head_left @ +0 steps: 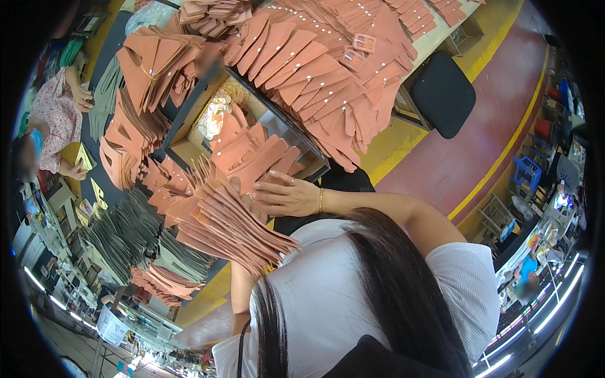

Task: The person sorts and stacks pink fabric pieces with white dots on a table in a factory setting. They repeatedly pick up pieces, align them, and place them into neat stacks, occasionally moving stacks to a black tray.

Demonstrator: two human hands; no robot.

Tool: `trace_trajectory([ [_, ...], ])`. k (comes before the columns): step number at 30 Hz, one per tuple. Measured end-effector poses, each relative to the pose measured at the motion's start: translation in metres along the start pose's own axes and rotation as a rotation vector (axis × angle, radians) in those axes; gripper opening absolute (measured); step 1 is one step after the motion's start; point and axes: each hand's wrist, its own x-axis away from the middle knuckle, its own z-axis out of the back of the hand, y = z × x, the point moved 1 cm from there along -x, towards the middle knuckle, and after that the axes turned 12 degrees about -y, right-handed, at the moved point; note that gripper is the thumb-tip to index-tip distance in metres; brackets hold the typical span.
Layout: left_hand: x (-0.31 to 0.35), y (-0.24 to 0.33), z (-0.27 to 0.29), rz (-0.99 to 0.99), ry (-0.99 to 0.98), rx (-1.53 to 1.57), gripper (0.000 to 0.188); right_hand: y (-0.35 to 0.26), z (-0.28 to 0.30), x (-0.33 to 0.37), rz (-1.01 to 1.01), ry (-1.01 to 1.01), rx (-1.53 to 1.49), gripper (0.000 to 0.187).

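Observation:
A thick fanned stack of orange leather-like cut pieces (217, 217) is held up in front of my chest. My left hand (239, 189) grips this stack from beneath; only a few fingertips show at its upper edge, and the rest is hidden behind the pieces. My right hand (285, 194), with a ring and a bracelet, rests beside the stack with its fingers stretched out. Its fingertips touch the upper edge of the pieces. Just beyond it, orange strap pieces with punched holes (261, 160) lie over an open drawer (189, 151).
Overlapping rows of orange pieces with small white marks (315, 82) cover the table. More orange bundles (154, 60) and dark green stacks (129, 230) lie to the left. A black stool (444, 94) stands at the right. Another person's hand (82, 99) is at the far left.

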Motion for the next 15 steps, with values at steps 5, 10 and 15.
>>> trace_trajectory([
  [5,-0.005,-0.006,-0.004,0.004,0.041,-0.012,0.044,0.002,0.002,0.001,0.028,-0.011,-0.032,0.039],
  [10,-0.009,-0.009,-0.004,0.001,0.085,-0.029,0.047,0.0,0.0,0.001,0.012,-0.042,0.039,0.038],
  [15,-0.012,-0.009,-0.001,-0.019,0.148,-0.048,0.051,0.003,-0.005,0.004,0.031,-0.048,-0.026,0.04],
])
